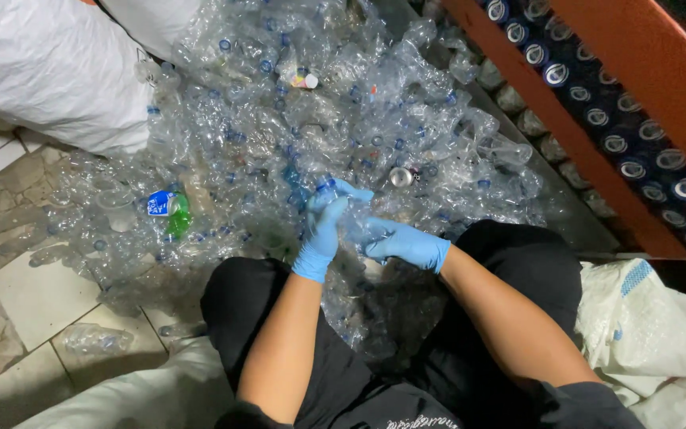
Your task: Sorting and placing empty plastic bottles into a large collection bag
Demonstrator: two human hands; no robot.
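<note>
Clear plastic bottle [352,216] held between two gloved hands.
Left hand [323,226] clamps its capped top; right hand [398,241] grips its lower end, above the bottle heap [295,119].

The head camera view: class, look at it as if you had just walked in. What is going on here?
A seated person in blue gloves holds a clear plastic bottle between both hands. The left hand grips it near its blue cap and the right hand holds its body. In front of them a big pile of crushed clear bottles covers the floor, with a green bottle at its left edge. White sacks lie around the pile.
</note>
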